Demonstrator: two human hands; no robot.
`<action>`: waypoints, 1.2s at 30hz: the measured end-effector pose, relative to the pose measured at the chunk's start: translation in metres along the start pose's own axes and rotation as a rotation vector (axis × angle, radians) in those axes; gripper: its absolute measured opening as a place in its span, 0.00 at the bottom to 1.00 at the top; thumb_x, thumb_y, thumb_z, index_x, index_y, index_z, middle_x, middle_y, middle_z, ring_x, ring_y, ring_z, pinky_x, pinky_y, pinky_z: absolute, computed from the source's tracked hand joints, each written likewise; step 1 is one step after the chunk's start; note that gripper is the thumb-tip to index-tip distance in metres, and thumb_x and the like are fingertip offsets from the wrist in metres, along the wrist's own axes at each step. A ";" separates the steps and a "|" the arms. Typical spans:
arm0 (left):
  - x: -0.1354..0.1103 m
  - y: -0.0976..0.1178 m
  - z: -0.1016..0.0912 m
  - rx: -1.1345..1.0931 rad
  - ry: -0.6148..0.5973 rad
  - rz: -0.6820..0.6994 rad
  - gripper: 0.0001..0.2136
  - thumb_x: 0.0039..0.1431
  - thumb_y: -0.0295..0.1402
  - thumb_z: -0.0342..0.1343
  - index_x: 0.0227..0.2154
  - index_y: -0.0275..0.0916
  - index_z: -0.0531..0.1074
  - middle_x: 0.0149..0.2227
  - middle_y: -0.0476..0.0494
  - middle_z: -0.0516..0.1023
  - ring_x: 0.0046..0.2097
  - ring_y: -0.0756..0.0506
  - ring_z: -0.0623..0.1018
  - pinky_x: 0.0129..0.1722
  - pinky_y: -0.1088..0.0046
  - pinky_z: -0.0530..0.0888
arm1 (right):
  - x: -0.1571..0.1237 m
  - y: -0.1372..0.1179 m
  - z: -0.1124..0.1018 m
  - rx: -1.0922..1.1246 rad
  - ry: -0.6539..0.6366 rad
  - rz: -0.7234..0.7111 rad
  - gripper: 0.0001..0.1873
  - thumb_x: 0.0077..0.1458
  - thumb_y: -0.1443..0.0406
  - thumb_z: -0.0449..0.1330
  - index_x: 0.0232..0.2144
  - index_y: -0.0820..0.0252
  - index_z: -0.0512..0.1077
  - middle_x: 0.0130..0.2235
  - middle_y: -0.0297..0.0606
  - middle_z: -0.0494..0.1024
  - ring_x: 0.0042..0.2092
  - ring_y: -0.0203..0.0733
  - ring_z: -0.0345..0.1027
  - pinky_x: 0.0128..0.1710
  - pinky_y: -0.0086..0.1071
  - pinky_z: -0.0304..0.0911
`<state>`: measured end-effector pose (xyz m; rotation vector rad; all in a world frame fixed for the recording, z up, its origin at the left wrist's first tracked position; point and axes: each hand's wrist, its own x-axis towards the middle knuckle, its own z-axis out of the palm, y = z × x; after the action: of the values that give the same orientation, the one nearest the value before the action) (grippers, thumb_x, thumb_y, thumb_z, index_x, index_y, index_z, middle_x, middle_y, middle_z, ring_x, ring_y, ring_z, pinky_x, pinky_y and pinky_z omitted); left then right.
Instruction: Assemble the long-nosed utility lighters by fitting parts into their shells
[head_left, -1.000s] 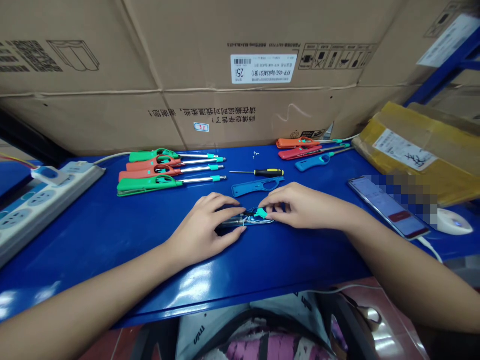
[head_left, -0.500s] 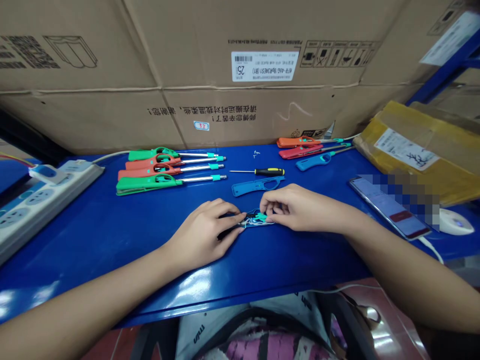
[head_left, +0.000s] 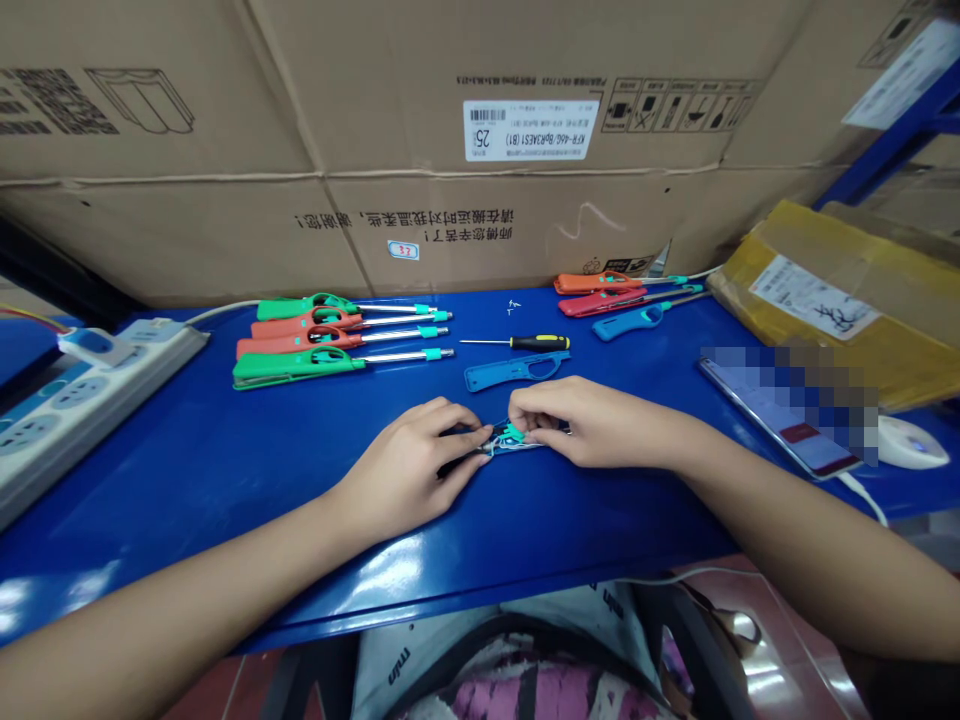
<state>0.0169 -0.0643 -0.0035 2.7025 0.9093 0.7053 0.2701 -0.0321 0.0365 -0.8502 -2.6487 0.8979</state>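
On the blue table lies an opened utility lighter (head_left: pixel 499 448), its inner parts and white wires showing. My left hand (head_left: pixel 420 455) grips its left end between thumb and fingers. A small green trigger piece (head_left: pixel 513 433) sits in the lighter's middle. My right hand (head_left: pixel 600 425) pinches at this piece, its fingertips closed on it and partly hiding it. Just beyond my hands are a loose blue half of a lighter casing (head_left: pixel 491 375) and a screwdriver (head_left: pixel 536 343) with a black and yellow handle.
Several green and orange lighters (head_left: pixel 300 345) lie in a row at left, beside a white power strip (head_left: pixel 97 395). At right are orange, red and blue lighter casings (head_left: pixel 604 300), a yellow package (head_left: pixel 847 300) and a phone (head_left: pixel 780 415). Cardboard boxes (head_left: pixel 420 120) wall the back.
My right hand has shifted slightly left, its fingertips now on the green trigger piece, and its fingers have curled. My left hand stays in place on the lighter.
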 end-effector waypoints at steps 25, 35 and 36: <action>0.001 0.000 0.001 0.024 0.014 -0.026 0.13 0.68 0.32 0.55 0.50 0.37 0.78 0.44 0.37 0.79 0.44 0.42 0.77 0.44 0.61 0.78 | -0.001 0.008 -0.004 -0.223 0.011 0.021 0.07 0.59 0.72 0.61 0.33 0.59 0.79 0.35 0.36 0.81 0.39 0.40 0.72 0.45 0.36 0.59; 0.002 -0.001 0.002 0.009 0.018 -0.014 0.12 0.68 0.32 0.55 0.50 0.36 0.78 0.44 0.37 0.78 0.44 0.42 0.77 0.45 0.60 0.77 | 0.000 0.009 -0.004 -0.292 0.040 -0.034 0.06 0.61 0.69 0.61 0.31 0.59 0.77 0.33 0.34 0.80 0.39 0.40 0.69 0.47 0.36 0.54; 0.002 -0.001 0.002 0.008 0.018 -0.014 0.12 0.67 0.32 0.55 0.50 0.36 0.78 0.44 0.37 0.78 0.44 0.42 0.77 0.44 0.60 0.77 | 0.000 0.009 -0.003 -0.306 0.033 -0.039 0.06 0.61 0.69 0.61 0.31 0.59 0.77 0.33 0.34 0.79 0.39 0.40 0.69 0.47 0.37 0.53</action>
<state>0.0184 -0.0626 -0.0044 2.6986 0.9361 0.7261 0.2757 -0.0245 0.0335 -0.8645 -2.8048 0.4695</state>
